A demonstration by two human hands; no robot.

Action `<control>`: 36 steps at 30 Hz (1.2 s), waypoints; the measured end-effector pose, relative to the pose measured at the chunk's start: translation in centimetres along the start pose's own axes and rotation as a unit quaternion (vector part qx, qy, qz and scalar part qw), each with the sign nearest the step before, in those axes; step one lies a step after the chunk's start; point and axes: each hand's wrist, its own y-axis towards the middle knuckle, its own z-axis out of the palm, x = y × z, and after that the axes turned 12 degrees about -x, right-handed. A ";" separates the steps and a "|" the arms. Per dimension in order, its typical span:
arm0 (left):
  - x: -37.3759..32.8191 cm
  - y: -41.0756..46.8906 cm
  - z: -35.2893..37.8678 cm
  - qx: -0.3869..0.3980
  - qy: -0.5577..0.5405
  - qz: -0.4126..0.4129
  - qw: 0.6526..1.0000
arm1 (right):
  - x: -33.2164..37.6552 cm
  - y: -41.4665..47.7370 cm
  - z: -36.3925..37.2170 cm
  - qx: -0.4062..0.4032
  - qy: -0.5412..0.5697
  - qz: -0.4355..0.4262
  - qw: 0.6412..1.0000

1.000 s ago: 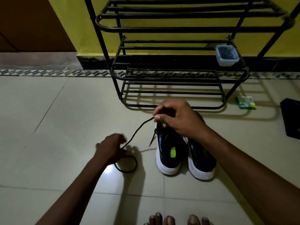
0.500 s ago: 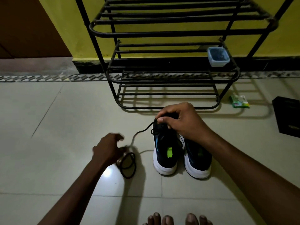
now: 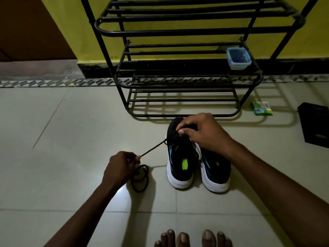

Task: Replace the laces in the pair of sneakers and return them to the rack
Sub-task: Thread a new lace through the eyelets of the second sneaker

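Observation:
Two dark sneakers with white soles stand side by side on the tiled floor, heels toward me: the left sneaker (image 3: 179, 163) and the right sneaker (image 3: 216, 172). A black lace (image 3: 153, 148) runs taut from the left sneaker's eyelets to my left hand (image 3: 121, 166), which pinches it; the lace's slack lies looped on the floor just beside that hand. My right hand (image 3: 203, 134) sits over the left sneaker's front and pinches the lace at the eyelets. The black metal shoe rack (image 3: 178, 84) stands just beyond the sneakers.
A small blue-tinted plastic box (image 3: 238, 58) sits on the rack's middle shelf at the right. A green packet (image 3: 261, 108) and a black box (image 3: 315, 125) lie on the floor to the right. My bare toes (image 3: 192, 237) show at the bottom edge.
My left hand has pulled the lace taut toward the left, and more slack is gathered in loops on the floor. My right hand stays on the left sneaker's front.

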 end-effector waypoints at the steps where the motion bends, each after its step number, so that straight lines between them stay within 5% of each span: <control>1: 0.7 0.1 0.5 0.011 0.028 -0.002 1.000 | 0.0 -0.2 0.3 0.007 -0.004 0.002 1.000; 11: 0.8 -0.8 5.1 0.200 0.243 0.069 0.947 | 0.5 -2.9 2.0 0.089 -0.014 0.000 0.996; 20: -7.1 -4.5 3.1 0.381 -0.015 0.064 0.922 | -0.5 -4.7 -2.4 0.046 0.004 0.021 0.999; 25: -10.0 -4.7 3.1 0.345 0.059 0.165 0.922 | -2.0 -5.7 -4.4 -0.010 -0.033 -0.020 0.999; 30: -12.9 -4.1 1.1 0.336 0.116 0.155 0.922 | -2.9 -6.4 -5.9 -0.033 0.013 -0.037 0.999; 34: -15.5 -3.8 1.3 0.126 -0.004 0.156 0.980 | -3.1 -6.6 -6.2 -0.064 0.042 -0.035 0.996; 36: -16.8 -3.7 2.2 0.092 -0.120 0.122 0.981 | -3.1 -6.6 -6.5 -0.097 0.049 -0.025 0.994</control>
